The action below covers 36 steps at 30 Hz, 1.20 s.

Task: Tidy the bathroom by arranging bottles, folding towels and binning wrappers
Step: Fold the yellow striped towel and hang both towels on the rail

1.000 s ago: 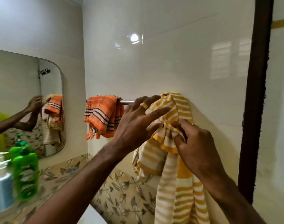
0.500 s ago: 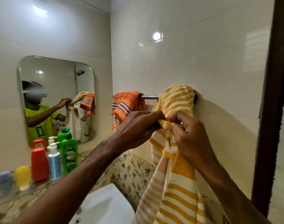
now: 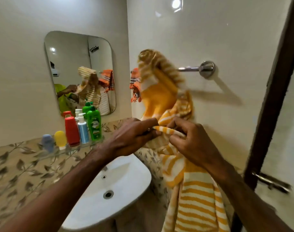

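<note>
While pinched at one striped hem between both hands, hangs in mid-air before the white tiled wall: yellow-and-white striped cotton towel (image 3: pixel 161 96), upper end blurred and curled level with the chrome towel rail (image 3: pixel 189 69), lower length dropping past the bottom edge of view. Left hand (image 3: pixel 132 138) curled closed on the hem from the left, fingertips meeting the cloth; right hand (image 3: pixel 191 141) closed on the same hem from the right, thumb and fingers folded over it, the two hands almost touching. Cannot tell whether the towel's top touches the rail. Bare stretch of rail at its right end up to the round wall mount. Bunched at the rail's left end, partly behind the yellow towel: orange towel with dark stripes and fringe (image 3: pixel 134 84). Directly under the left forearm: white ceramic basin (image 3: pixel 119 195), its rounded rim just beside the hanging cloth. Close on the right: dark brown door frame (image 3: pixel 268 114), with a narrow strip of wall between it and the towel. On the glass shelf (image 3: pixel 59 150) under the rounded mirror (image 3: pixel 79 67), well left of the hands, in a row: green pump bottle (image 3: pixel 94 124), white-and-blue pump bottle (image 3: pixel 82 129), red squeeze bottle (image 3: pixel 71 131), small yellow bottle (image 3: pixel 60 138), small blue-grey bottle (image 3: pixel 47 142).
</note>
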Motion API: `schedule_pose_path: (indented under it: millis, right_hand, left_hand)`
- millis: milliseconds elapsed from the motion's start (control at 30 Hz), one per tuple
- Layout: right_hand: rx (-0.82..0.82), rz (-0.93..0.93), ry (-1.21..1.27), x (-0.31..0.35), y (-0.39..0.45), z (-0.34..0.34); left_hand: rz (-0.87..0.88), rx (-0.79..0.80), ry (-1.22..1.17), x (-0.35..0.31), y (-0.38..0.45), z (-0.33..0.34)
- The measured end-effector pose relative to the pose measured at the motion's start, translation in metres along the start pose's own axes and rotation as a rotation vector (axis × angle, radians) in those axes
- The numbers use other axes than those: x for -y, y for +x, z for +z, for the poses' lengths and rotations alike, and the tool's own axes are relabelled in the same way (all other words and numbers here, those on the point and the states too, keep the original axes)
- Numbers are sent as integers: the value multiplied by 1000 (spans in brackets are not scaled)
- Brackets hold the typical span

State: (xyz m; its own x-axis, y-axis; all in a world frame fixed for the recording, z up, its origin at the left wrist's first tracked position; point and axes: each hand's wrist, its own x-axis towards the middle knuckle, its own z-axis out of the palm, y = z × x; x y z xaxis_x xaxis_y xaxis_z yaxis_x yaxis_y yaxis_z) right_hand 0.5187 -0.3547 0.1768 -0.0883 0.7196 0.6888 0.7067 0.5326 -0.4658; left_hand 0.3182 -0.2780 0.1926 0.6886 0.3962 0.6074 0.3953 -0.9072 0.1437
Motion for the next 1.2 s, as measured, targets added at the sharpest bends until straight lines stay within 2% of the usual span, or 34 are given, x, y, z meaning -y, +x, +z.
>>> schedule_pose_path:
  millis: [167, 267, 400, 467, 567, 633, 767, 1067, 1200]
  right_hand:
    - [68, 71, -171, 4, -43, -3]
    - [82, 164, -69, -2, -74, -12]
    - [-29, 311, 69, -25, -119, -24]
    - [-51, 321, -23, -38, -138, -17]
    - [29, 346, -228, -64, -171, 8]
    - [79, 426, -265, -82, -192, 22]
    - [117, 558, -211, -105, -223, 36]
    - [160, 665, -175, -133, -261, 61]
    - [204, 676, -1, -134, -271, 72]
  left_hand:
    - [-104, -74, -155, -25, -48, 17]
    - [-130, -120, -224, -50, -74, 30]
    - [-321, -207, -387, -61, -108, 48]
    - [-371, -207, -413, -65, -124, 58]
    - [-453, -237, -453, -73, -147, 66]
    - [-518, -244, -492, -69, -163, 66]
    - [-669, -245, -489, -59, -205, 68]
    - [-992, -312, -607, -84, -321, 85]
    - [-1177, -378, -608, -99, -374, 95]
